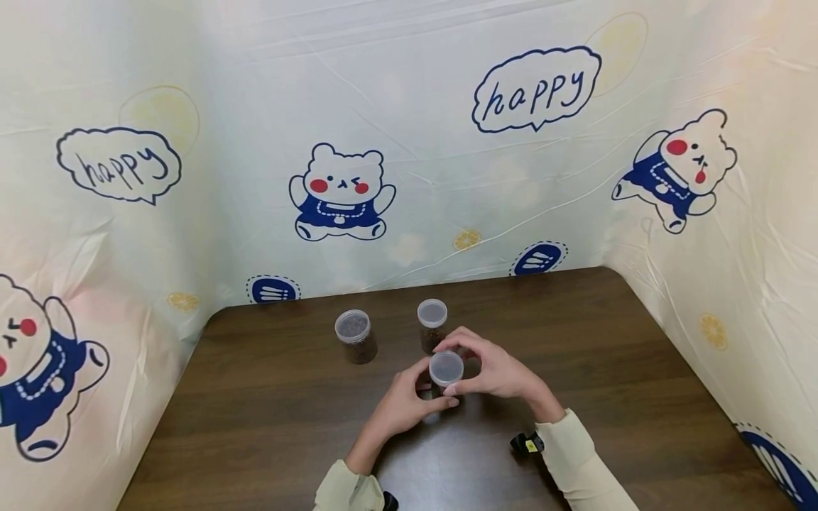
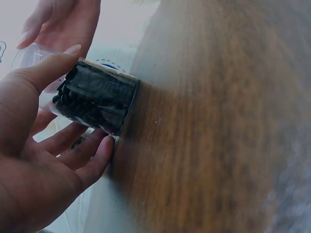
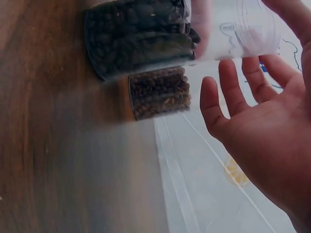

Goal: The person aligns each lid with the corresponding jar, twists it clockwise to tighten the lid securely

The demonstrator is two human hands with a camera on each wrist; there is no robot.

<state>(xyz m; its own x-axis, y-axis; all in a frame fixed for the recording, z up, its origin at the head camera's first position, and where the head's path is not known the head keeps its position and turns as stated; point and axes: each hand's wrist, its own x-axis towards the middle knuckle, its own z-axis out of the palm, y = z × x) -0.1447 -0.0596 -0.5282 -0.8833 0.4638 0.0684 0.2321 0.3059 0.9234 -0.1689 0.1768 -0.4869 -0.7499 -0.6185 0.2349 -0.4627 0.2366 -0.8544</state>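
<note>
A clear plastic jar (image 3: pixel 141 39) of dark beans stands upright on the table in front of me, under its translucent screw lid (image 1: pixel 446 367). My left hand (image 1: pixel 404 403) holds the jar's body, thumb on the near side and fingers curled round behind. At the lid, my right hand (image 1: pixel 501 367) grips the rim between thumb and fingers. In the left wrist view the beans (image 2: pixel 92 97) fill the lower part of the jar. Just behind it stands a second jar (image 1: pixel 432 326), holding browner beans (image 3: pixel 160 92).
A third lidded jar (image 1: pixel 356 337) with dark contents stands to the left on the brown wooden table (image 1: pixel 268 426). A printed cloth (image 1: pixel 422 177) with bears hangs behind the table and along its sides. A black wrist camera (image 1: pixel 527 446) sits by the right sleeve.
</note>
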